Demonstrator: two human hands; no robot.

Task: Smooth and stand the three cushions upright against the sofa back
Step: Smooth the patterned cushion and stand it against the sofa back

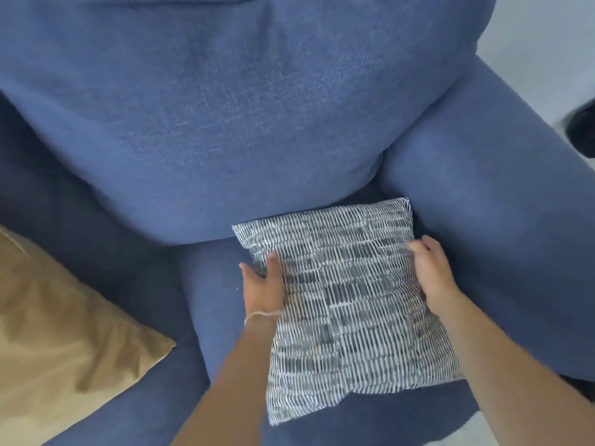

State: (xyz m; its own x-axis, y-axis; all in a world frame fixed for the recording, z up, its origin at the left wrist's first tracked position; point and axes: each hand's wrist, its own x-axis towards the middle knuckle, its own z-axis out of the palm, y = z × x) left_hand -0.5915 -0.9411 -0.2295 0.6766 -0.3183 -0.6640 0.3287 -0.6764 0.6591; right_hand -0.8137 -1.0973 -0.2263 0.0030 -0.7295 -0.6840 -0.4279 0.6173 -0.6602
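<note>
A black-and-white patterned cushion (347, 304) lies nearly flat on the blue sofa seat, its far edge touching the base of the sofa back (225, 123). My left hand (262, 284) grips its left edge, thumb on top. On the right edge my right hand (431, 272) holds it with curled fingers. A tan cushion (64, 333) lies flat at the lower left of the seat. No third cushion is in view.
The sofa's right armrest (499, 204) runs close beside the patterned cushion. A dark object (582, 127) sits on the pale floor at the far right. The seat's front edge (386, 426) is at the bottom.
</note>
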